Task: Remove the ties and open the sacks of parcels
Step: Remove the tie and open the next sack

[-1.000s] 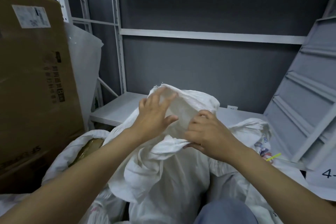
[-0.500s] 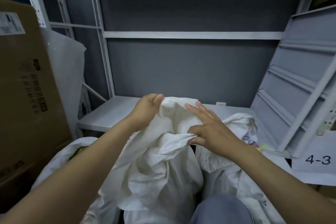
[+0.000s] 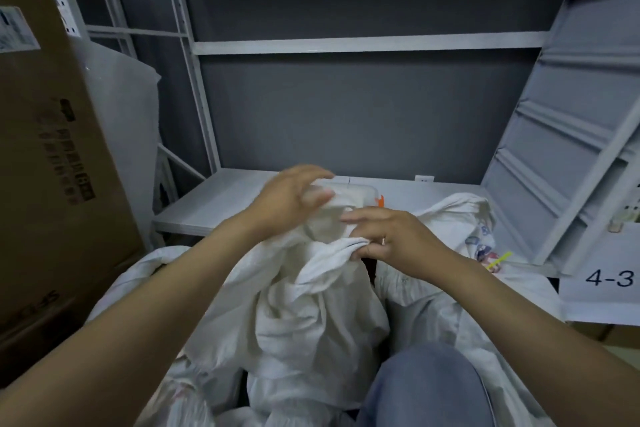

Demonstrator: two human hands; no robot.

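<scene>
Two hands at the neck of one white sack, three sacks in view.
The middle sack point(image 3: 294, 295) stands at frame centre. The right hand point(image 3: 394, 243) pinches a bunched fold of its neck between thumb and fingers. The left hand point(image 3: 287, 199) (blurred) curves over the sack's top at 12 o'clock; whether it grips, I cannot tell. A second sack point(image 3: 460, 215) lies at 3 o'clock with one yellow tie point(image 3: 498, 259) on it, and a third sack point(image 3: 138, 270) at 8 o'clock beside one cardboard box point(image 3: 52, 166).
</scene>
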